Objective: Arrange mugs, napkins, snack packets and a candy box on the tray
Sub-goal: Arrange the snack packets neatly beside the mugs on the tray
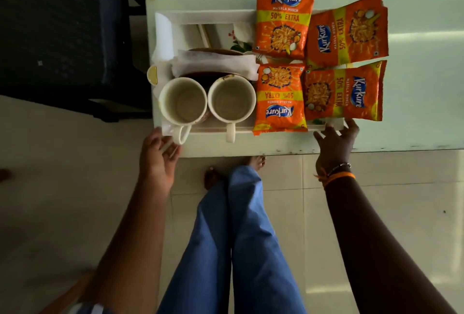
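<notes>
Tray [216, 15] sits on desk [414, 25] at its near-left corner, loaded: two mugs [232, 99] near-left, napkins [213, 62] behind them, four packets [283, 15] on the right. Candy box: can't pick it out. Left hand [159, 155] grips the tray's near-left corner, right hand [335, 138] has fingers spread on the near-right rim. Risks: packets overhang the rim and slide off on any tilt; mugs, handles poking over the near edge, tip; tray is close to the desk edge.

A pale glossy table [414, 87] stands far right; a dark chair [62, 37] far left; cream tiled floor [313, 213] near.
</notes>
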### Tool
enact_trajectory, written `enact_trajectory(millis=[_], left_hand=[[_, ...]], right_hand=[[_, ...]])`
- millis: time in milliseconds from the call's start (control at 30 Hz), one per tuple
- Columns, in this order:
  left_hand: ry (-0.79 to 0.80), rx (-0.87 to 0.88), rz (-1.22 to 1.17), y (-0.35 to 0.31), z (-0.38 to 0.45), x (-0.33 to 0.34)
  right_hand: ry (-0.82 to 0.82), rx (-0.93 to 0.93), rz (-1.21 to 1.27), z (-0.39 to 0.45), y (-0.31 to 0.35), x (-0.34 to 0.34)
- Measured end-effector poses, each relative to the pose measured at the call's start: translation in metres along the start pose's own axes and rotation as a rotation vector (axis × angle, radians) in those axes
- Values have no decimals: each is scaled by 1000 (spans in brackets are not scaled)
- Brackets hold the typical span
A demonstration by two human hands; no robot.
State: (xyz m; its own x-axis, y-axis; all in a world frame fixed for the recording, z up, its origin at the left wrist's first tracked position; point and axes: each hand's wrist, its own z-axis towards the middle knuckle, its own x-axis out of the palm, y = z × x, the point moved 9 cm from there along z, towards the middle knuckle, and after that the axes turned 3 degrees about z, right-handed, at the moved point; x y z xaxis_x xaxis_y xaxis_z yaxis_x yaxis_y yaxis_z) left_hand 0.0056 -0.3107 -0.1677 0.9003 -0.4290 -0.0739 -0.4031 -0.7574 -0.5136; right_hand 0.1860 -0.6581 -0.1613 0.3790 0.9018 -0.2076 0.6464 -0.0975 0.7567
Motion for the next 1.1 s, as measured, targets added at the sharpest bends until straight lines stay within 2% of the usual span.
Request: enact_trajectory(millis=[100, 167, 300, 600, 833, 1100], left_hand=[[137, 102, 246, -18, 6, 18], [103, 150, 323, -24, 5, 19], [33, 157, 348, -30, 6, 11], [29, 139, 278, -27, -7, 26], [25, 157, 242, -22, -27, 98], [84, 169, 267, -7, -52, 224]], right_hand=[[-10, 25, 17, 7, -3, -1], [-5, 49, 35, 9, -5, -4], [39, 87, 43, 9, -1, -4], [124, 6, -14, 19, 21, -11], [73, 22, 37, 67, 60, -38], [34, -21, 64, 153, 139, -84]])
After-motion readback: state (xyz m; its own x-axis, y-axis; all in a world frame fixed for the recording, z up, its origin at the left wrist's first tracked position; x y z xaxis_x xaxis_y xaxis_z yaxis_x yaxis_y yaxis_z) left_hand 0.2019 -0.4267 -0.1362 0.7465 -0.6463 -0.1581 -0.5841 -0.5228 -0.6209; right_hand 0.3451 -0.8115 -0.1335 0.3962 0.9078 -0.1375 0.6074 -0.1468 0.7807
